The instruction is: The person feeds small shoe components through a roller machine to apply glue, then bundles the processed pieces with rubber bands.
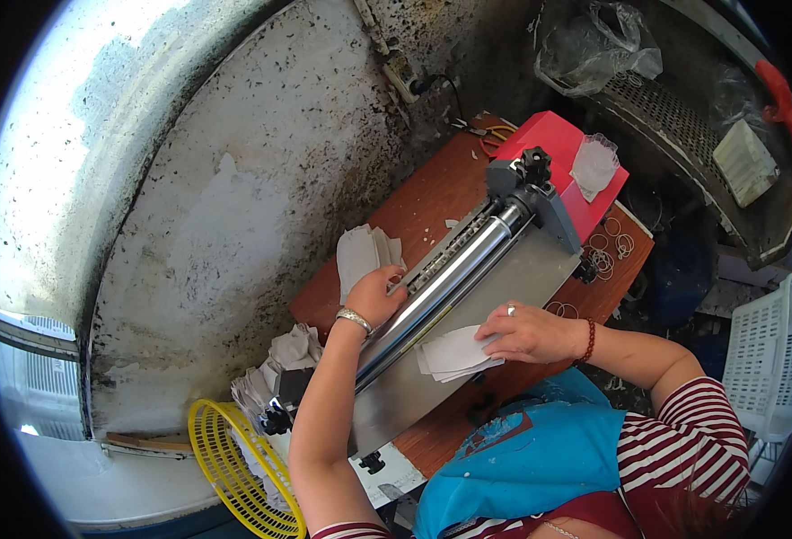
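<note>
Grasping with the right hand the right end of a small stack of white sheets, fingers curled over the edge, the stack lying slightly fanned on the steel plate of a roller machine, on the near side of the roller. Reaching across the metal roller with the left hand, fingers bent close to its far edge, just beside a pile of white sheets; cannot tell from this angle whether empty or gripping anything. Wearing a silver-coloured bangle on the left wrist, a dark red beaded bracelet on the right, and a ring on the right hand. Nearest below, a blue apron over striped sleeves. Under the machine, a brown wooden bench, set at a slant. By the machine's left end, crumpled white pieces and, lower down, a yellow slotted basket. At the opposite end, a red housing, with pale rubber bands loose on the bench beside it. Farther off to the right, a white plastic crate; beyond the bench, a stained, dark-speckled wall; at upper right, a clear plastic bag.
</note>
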{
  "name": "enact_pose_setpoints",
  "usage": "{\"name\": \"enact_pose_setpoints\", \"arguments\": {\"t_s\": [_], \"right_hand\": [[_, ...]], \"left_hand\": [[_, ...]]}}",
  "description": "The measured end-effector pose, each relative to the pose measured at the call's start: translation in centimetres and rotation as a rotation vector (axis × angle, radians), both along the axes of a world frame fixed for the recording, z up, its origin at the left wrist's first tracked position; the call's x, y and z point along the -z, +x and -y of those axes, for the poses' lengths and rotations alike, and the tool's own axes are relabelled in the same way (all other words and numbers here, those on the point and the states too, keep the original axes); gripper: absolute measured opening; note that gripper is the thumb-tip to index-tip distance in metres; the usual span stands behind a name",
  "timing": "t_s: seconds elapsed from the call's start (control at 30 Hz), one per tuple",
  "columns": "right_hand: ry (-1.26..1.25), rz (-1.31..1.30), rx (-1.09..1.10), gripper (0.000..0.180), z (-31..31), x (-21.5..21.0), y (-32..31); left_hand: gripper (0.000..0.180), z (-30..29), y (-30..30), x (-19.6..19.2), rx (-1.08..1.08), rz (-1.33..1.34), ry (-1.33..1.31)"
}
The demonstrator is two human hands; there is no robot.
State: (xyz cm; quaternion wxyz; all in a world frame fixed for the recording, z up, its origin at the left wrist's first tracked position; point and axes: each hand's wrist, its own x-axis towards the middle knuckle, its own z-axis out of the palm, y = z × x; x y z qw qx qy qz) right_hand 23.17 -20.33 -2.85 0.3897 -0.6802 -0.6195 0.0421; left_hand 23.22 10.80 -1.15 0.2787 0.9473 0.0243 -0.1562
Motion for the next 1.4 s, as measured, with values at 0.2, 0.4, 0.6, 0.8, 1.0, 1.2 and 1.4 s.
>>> {"name": "enact_pose_setpoints", "arguments": {"t_s": [0.2, 0.4, 0.6, 0.8, 1.0, 1.2, 1.4], "right_hand": [[-0.035, 0.458, 0.051, 0.016, 0.2, -0.4, -1.1], [-0.033, 0.51, 0.248, 0.018, 1.4, -1.1, -0.1], [-0.03, 0.188, 0.287, 0.016, 2.9, -0.7, 0.2], [0.023, 0.122, 0.348, 0.019, 2.7, -0.8, 0.3], [-0.052, 0.505, 0.285, 0.021, 3.0, -0.3, 0.7], [-0.043, 0.541, 0.354, 0.021, 3.2, -0.6, 1.7], [-0.088, 0.602, 0.48, 0.02, 3.3, -0.4, 1.4]], "left_hand": [[0.038, 0.4, 0.1, 0.2, -0.015, 0.013, -0.041], [0.036, 1.0, 0.4, 0.7, -0.034, 0.045, -0.213], [0.035, 1.5, 0.9, 0.9, -0.044, 0.045, -0.219], [0.035, 1.7, 0.8, 0.5, -0.046, 0.045, -0.229], [0.035, 1.6, 0.7, 0.7, -0.041, 0.071, -0.231], [0.03, 1.7, 1.0, 0.9, -0.039, 0.044, -0.256], [0.036, 2.5, 1.6, 1.5, -0.069, 0.066, -0.289]]}}
